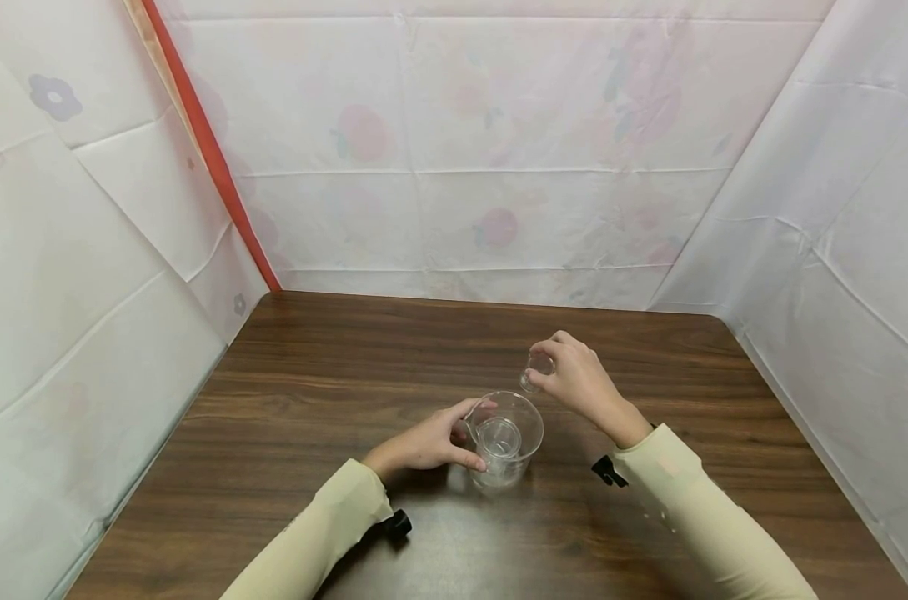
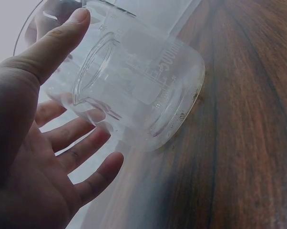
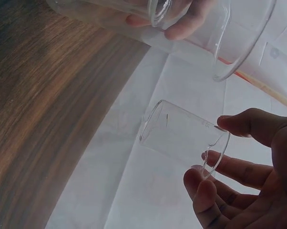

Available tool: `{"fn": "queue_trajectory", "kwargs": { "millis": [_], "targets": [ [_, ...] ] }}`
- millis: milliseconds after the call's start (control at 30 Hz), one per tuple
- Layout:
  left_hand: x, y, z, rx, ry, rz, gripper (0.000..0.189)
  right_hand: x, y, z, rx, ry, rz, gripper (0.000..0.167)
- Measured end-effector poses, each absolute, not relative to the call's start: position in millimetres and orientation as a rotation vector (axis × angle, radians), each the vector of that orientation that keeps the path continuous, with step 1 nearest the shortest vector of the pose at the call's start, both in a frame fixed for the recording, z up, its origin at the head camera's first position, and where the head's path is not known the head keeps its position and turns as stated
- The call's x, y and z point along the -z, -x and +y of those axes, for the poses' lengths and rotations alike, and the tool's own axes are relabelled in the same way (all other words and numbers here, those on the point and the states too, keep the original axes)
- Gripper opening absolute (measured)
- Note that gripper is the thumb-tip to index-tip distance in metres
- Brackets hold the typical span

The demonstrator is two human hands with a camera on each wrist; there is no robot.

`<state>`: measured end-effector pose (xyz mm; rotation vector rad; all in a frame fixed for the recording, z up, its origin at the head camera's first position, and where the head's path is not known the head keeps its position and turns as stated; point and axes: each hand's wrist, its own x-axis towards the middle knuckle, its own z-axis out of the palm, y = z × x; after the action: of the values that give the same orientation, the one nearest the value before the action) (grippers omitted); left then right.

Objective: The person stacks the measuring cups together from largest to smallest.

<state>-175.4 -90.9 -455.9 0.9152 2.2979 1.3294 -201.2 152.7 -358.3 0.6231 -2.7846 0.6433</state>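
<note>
A large clear glass beaker (image 1: pixel 527 454) with printed white markings stands on the table. Inside it sits a smaller glass beaker (image 1: pixel 499 438), its rim well below the outer one. My left hand (image 1: pixel 429 439) holds the large beaker from the left, thumb on the near side and fingers round the far side. Beyond and to the right of its rim, my right hand (image 1: pixel 579 382) pinches a small clear beaker (image 3: pixel 181 136) by the rim between thumb and fingers. This small beaker is tilted in the right wrist view, apart from the large one, and looks bare inside.
The dark wood-grain table (image 1: pixel 333 367) meets white patterned curtains (image 1: pixel 454 167) at the back and both sides. A red strip (image 1: pixel 213 158) runs down the back left corner. Black wrist mounts (image 1: pixel 398 524) hang below both sleeves.
</note>
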Motion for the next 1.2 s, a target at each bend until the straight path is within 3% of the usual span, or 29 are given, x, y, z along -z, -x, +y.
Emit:
{"fn": "queue_trajectory", "kwargs": {
  "millis": [1200],
  "targets": [
    [456.1, 175.0, -90.1, -1.357, -0.918, 2.276, 0.088, 345.5, 189.1, 148.3, -0.688, -0.669, -2.726, 0.027]
  ]
}}
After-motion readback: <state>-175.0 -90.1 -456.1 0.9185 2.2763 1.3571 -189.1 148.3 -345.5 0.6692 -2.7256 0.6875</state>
